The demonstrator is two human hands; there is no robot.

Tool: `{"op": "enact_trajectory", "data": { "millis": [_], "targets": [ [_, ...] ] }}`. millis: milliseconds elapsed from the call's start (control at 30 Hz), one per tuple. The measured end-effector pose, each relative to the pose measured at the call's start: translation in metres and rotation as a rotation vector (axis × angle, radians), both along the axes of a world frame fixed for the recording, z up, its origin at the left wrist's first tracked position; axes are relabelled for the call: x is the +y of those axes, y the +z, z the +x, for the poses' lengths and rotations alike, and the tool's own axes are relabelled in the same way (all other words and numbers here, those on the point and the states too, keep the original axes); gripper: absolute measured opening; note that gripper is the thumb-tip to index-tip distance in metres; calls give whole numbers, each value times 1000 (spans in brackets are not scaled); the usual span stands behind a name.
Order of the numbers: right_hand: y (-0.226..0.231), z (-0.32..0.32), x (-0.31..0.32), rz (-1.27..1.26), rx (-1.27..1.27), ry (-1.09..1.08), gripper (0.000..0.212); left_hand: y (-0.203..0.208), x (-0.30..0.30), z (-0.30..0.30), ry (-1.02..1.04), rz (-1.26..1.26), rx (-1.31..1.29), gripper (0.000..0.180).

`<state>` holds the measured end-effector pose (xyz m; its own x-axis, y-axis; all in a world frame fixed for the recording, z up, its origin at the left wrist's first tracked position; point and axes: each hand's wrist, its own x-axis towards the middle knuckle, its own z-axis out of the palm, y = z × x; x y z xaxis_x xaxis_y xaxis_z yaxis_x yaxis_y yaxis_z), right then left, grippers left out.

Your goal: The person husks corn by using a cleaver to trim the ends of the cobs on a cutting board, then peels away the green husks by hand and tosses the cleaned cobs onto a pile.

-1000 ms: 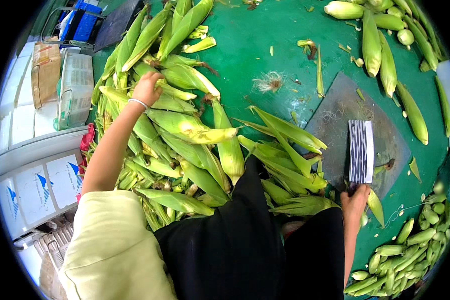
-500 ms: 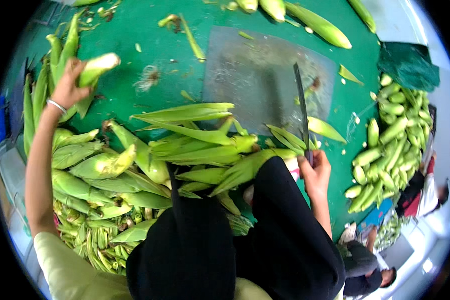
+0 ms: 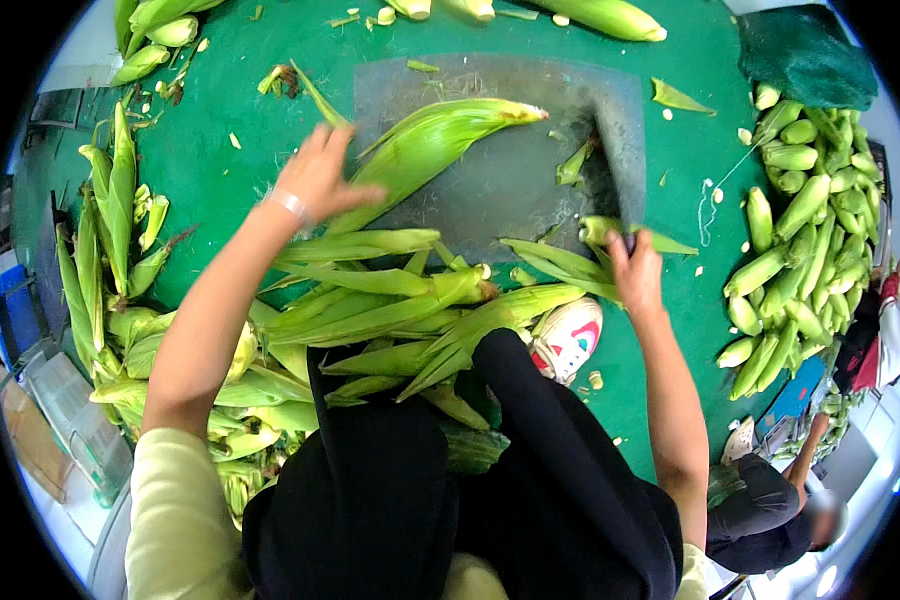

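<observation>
An ear of corn in its green husk (image 3: 435,150) lies slantwise on the grey cutting board (image 3: 505,195), its pale tip toward the right. My left hand (image 3: 320,180) is at the husk's lower left end with fingers apart, the thumb reaching over the leaves; whether it touches them I cannot tell. In my right hand (image 3: 638,268) is a knife (image 3: 620,170), its dark blade pointing away from me, smeared by motion along the board's right side. A cut husk piece (image 3: 595,230) sits by the handle.
Stripped husk leaves (image 3: 380,290) pile up before my knees, beside my white shoe (image 3: 570,338). Unpeeled corn (image 3: 120,210) is heaped at the left. Many trimmed ears (image 3: 800,240) lie at the right, under a dark green net (image 3: 805,55). Another person (image 3: 770,510) sits at the lower right.
My left hand has come from the left heap to the board, and the ear it held now lies there. The knife stays in my right hand, its blade now blurred.
</observation>
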<state>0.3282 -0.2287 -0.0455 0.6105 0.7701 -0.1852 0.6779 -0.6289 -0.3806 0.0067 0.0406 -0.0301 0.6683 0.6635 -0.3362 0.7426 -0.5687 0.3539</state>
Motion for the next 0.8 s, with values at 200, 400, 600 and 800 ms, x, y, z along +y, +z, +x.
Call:
{"op": "enact_trajectory", "data": {
  "millis": [200,400,600,800],
  "targets": [
    [28,-78,-64,-304,153,651,33,-39,-68,-67,154,-176,-195,49],
    [64,-84,-13,24,386,187,29,-11,-32,-40,378,-105,-287,49],
    [109,-81,41,465,736,-144,38,35,-37,-9,244,-114,-15,59],
    [64,-84,70,673,632,-113,48,25,-58,-2,135,28,146,58]
  ]
}}
